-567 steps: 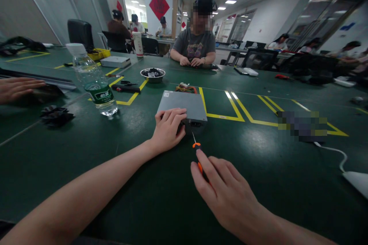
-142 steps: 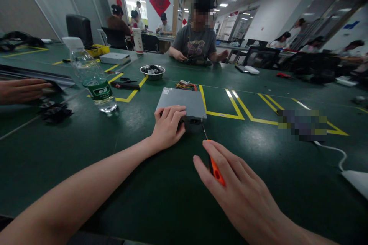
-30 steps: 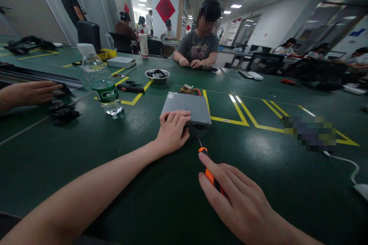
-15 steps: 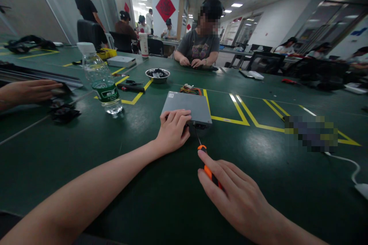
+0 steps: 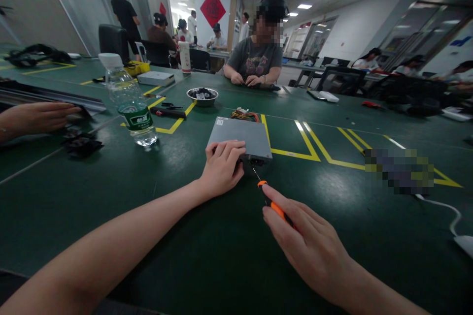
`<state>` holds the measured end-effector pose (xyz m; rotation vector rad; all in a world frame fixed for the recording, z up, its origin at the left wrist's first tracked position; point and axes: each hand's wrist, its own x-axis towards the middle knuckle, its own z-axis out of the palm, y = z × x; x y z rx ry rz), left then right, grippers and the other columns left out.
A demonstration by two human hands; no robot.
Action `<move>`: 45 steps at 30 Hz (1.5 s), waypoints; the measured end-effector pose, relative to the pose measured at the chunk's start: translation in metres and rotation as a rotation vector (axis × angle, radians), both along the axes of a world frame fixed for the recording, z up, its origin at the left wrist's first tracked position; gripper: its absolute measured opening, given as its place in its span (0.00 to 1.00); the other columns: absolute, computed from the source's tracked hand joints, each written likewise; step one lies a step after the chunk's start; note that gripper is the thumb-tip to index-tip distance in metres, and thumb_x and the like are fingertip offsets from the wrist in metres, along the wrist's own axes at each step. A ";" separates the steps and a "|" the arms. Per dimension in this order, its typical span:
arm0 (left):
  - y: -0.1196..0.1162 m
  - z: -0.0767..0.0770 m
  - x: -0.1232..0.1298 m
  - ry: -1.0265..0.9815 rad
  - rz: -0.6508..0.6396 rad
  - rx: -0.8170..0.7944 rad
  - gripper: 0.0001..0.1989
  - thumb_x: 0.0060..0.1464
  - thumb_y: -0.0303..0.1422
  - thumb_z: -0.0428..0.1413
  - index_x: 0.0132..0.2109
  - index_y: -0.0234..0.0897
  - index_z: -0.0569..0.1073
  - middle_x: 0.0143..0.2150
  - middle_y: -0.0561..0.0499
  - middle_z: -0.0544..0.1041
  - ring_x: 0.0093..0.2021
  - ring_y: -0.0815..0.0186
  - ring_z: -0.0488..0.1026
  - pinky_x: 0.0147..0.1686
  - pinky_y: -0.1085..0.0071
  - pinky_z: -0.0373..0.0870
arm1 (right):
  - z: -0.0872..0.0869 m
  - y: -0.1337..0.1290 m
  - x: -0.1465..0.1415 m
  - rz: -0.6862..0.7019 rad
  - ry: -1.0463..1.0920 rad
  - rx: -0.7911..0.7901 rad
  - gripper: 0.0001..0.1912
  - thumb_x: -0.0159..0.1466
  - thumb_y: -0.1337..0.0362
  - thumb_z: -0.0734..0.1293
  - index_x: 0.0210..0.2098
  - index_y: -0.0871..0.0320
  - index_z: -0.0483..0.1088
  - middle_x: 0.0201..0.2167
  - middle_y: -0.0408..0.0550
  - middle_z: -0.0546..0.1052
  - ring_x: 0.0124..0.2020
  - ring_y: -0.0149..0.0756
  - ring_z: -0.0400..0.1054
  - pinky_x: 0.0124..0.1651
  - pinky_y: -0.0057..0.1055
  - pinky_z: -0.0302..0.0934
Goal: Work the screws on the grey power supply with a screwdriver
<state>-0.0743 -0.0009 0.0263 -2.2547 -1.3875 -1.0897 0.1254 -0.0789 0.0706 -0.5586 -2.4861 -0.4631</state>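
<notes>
A grey metal computer power supply [image 5: 246, 133] lies flat on the green table, its bundle of coloured wires [image 5: 246, 115] at the far side. My left hand [image 5: 223, 165] rests over its near left edge, fingers bent on the top and thumb at the near side, gripping it. In my right hand [image 5: 305, 236] is an orange and black screwdriver [image 5: 277, 209], held between thumb and fingers. Its thin shaft points at the near face of the power supply, beside the socket [image 5: 256, 161]. Whether the tip touches is too small to tell.
Left of the power supply stands a water bottle [image 5: 136, 118]. Beyond are a metal bowl [image 5: 202, 101] of small parts and a black and red tool [image 5: 168, 112]. Another person's hand [image 5: 37, 120] is at the far left, near black parts [image 5: 81, 142]. A person [image 5: 254, 54] sits opposite.
My right hand and the screwdriver have shifted slightly right, and the shaft now slants more to the left. My left hand and the power supply stay in place.
</notes>
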 end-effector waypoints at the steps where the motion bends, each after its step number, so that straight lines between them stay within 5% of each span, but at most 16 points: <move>1: 0.000 0.000 0.000 -0.001 0.000 0.002 0.14 0.50 0.28 0.51 0.46 0.40 0.62 0.52 0.49 0.70 0.54 0.60 0.63 0.50 0.58 0.50 | 0.000 0.000 0.000 -0.018 -0.003 0.025 0.12 0.60 0.75 0.59 0.43 0.65 0.65 0.48 0.66 0.69 0.48 0.40 0.66 0.44 0.34 0.65; 5: -0.001 0.002 0.000 -0.003 0.007 0.005 0.14 0.50 0.27 0.51 0.46 0.40 0.63 0.52 0.50 0.70 0.54 0.61 0.63 0.50 0.58 0.50 | 0.002 -0.003 -0.003 -0.060 -0.035 0.092 0.11 0.59 0.72 0.63 0.42 0.63 0.66 0.45 0.64 0.71 0.40 0.39 0.69 0.39 0.35 0.66; 10: -0.002 0.004 -0.001 -0.002 0.007 -0.006 0.14 0.50 0.28 0.51 0.46 0.39 0.63 0.53 0.50 0.69 0.54 0.61 0.62 0.50 0.58 0.51 | 0.004 -0.014 -0.010 -0.109 -0.060 0.003 0.15 0.59 0.71 0.58 0.46 0.63 0.66 0.45 0.64 0.70 0.42 0.43 0.68 0.39 0.39 0.66; 17: -0.004 0.006 -0.001 -0.001 -0.003 -0.016 0.14 0.51 0.28 0.50 0.46 0.39 0.63 0.53 0.48 0.69 0.54 0.60 0.62 0.50 0.58 0.50 | 0.001 -0.016 -0.009 0.004 -0.124 0.046 0.15 0.60 0.70 0.61 0.46 0.65 0.67 0.48 0.68 0.70 0.39 0.42 0.70 0.37 0.36 0.67; 25: -0.004 0.005 -0.001 -0.008 0.000 -0.015 0.14 0.51 0.28 0.51 0.46 0.39 0.63 0.52 0.48 0.70 0.54 0.60 0.63 0.50 0.58 0.51 | 0.009 -0.017 -0.009 -0.027 -0.100 -0.172 0.17 0.63 0.65 0.57 0.50 0.63 0.64 0.51 0.68 0.67 0.48 0.44 0.67 0.39 0.34 0.67; 31: -0.004 0.005 -0.002 -0.004 0.005 -0.021 0.13 0.51 0.29 0.50 0.46 0.39 0.63 0.53 0.49 0.69 0.54 0.60 0.62 0.50 0.58 0.50 | 0.003 -0.015 -0.012 0.086 -0.089 -0.108 0.16 0.62 0.69 0.60 0.49 0.62 0.65 0.51 0.58 0.69 0.37 0.36 0.70 0.36 0.34 0.66; 38: -0.003 0.004 -0.003 -0.010 -0.001 -0.013 0.13 0.51 0.28 0.51 0.46 0.39 0.63 0.53 0.49 0.69 0.54 0.61 0.62 0.51 0.58 0.50 | -0.001 -0.011 -0.007 0.106 0.030 -0.044 0.13 0.58 0.67 0.65 0.42 0.65 0.68 0.46 0.60 0.72 0.36 0.36 0.69 0.34 0.31 0.65; 45: -0.003 0.004 -0.002 -0.003 0.000 -0.021 0.13 0.51 0.28 0.50 0.46 0.39 0.63 0.53 0.48 0.69 0.54 0.60 0.62 0.50 0.57 0.50 | 0.007 -0.015 -0.008 0.073 -0.078 0.036 0.14 0.60 0.69 0.61 0.46 0.61 0.68 0.47 0.64 0.71 0.41 0.40 0.70 0.40 0.33 0.66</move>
